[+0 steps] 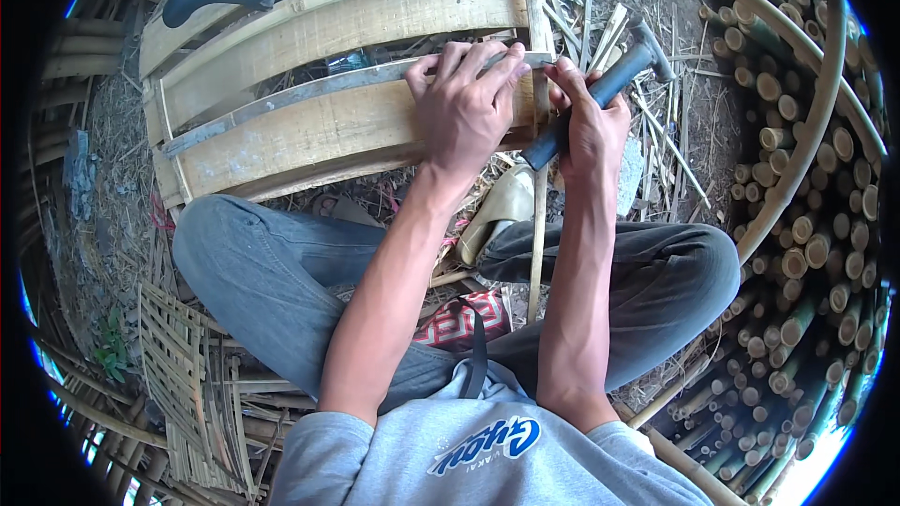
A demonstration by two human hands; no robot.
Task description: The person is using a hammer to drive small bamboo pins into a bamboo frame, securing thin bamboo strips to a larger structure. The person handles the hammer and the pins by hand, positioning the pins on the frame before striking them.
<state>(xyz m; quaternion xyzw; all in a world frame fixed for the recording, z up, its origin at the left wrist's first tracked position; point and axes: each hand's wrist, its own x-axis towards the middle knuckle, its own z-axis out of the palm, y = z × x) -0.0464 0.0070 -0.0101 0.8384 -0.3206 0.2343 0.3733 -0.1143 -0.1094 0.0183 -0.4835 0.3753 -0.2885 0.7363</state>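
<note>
My left hand [469, 103] is closed over the right end of a long narrow grey strip [309, 86], its fingers curled over the far edge. The strip lies along a pale wooden slat frame [309, 135]. Close beside it, my right hand [592, 121] holds a hammer [614, 84] against its palm. The dark handle runs slantwise, with the metal head beyond my fingers at the upper right. My right thumb and fingertips come together near the strip's end and the frame's upright end piece [539, 9]. Whether they pinch something small there is hidden.
A dark curved handle-like piece [220, 1] rests on the frame's far left slats. Cut bamboo poles [797, 262] are stacked at the right, behind a bent pole [811, 131]. Wood splinters [670, 135] litter the ground. A woven bamboo panel [192, 375] lies at lower left.
</note>
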